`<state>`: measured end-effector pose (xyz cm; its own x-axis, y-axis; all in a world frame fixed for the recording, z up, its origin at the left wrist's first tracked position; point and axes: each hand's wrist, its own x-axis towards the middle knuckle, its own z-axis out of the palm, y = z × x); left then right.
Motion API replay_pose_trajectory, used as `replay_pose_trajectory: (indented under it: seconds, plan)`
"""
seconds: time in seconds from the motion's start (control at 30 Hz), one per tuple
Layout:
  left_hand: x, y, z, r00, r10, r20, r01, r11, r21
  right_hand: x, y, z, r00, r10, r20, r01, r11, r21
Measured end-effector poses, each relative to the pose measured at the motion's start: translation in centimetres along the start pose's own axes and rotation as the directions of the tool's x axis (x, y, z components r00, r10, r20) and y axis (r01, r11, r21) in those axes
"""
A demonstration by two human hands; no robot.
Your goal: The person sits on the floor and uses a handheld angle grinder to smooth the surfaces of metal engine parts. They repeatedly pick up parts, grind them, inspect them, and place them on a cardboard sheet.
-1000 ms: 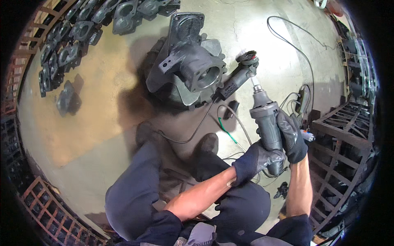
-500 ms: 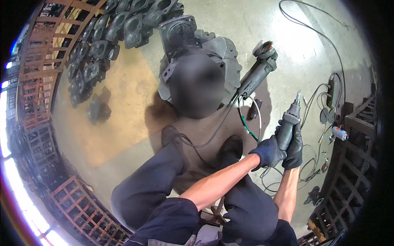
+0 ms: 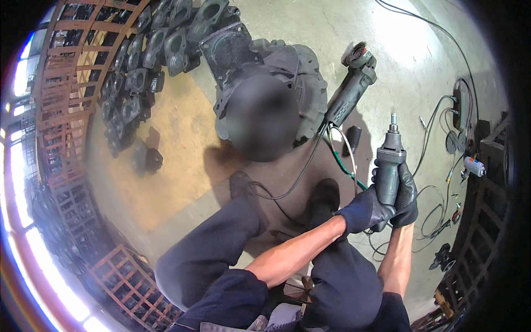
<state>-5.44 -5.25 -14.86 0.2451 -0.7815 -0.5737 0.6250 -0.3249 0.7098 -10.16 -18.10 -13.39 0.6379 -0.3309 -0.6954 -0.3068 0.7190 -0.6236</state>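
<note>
A grey die grinder (image 3: 390,171) points away from me, its narrow metal nose at the far end. My left hand (image 3: 366,210), in a dark glove, is closed round the rear of its body. My right hand (image 3: 406,199), gloved too, wraps the body from the right side, a little farther forward. To the left, past my feet, stands a large dark cast metal housing (image 3: 312,94); a blurred round patch hides its near middle. Against its right side leans an angle grinder (image 3: 351,94) with a round brush-like head.
Rows of dark flanged castings (image 3: 157,47) stand at the far left beside rusty metal crates (image 3: 61,105). A small dark cylinder (image 3: 354,138) lies by the angle grinder. A power strip (image 3: 462,108), a white canister (image 3: 474,166) and looped cables (image 3: 431,221) lie at the right.
The die grinder has shifted slightly right and nearer in the picture and now points more straight ahead. Both hands keep their hold. The whole view has shifted a little.
</note>
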Motion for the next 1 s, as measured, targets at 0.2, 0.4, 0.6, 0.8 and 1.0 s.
replay_pose_trajectory:
  seconds: [0.2, 0.4, 0.6, 0.8, 1.0]
  plan:
    - [1.1, -0.5, -0.3, 0.999, -0.043, 0.003, 0.043, 0.997, 0.067, 0.3, 1.0, -1.2, 0.998, -0.049, 0.032, 0.046, 0.994, 0.102]
    - [1.5, -1.1, -0.6, 0.998, -0.016, -0.053, 0.025, 0.985, 0.169, 1.4, 2.1, -1.3, 1.0, -0.014, 0.017, 0.009, 0.971, 0.24]
    - [1.3, -0.2, -1.8, 0.999, -0.041, -0.032, 0.047, 0.981, 0.188, 2.4, 2.0, -0.2, 1.0, -0.01, 0.03, 0.004, 0.984, 0.179]
    - [-1.7, -2.0, -1.1, 0.986, 0.131, -0.101, -0.131, 0.991, 0.006, -0.7, 0.6, 2.0, 0.994, -0.087, 0.062, 0.098, 0.975, -0.2]
    - [-6.3, 0.1, -0.7, 0.993, 0.069, -0.094, -0.079, 0.991, -0.106, -2.3, -2.7, 5.7, 0.95, -0.008, 0.313, 0.181, 0.831, -0.526]
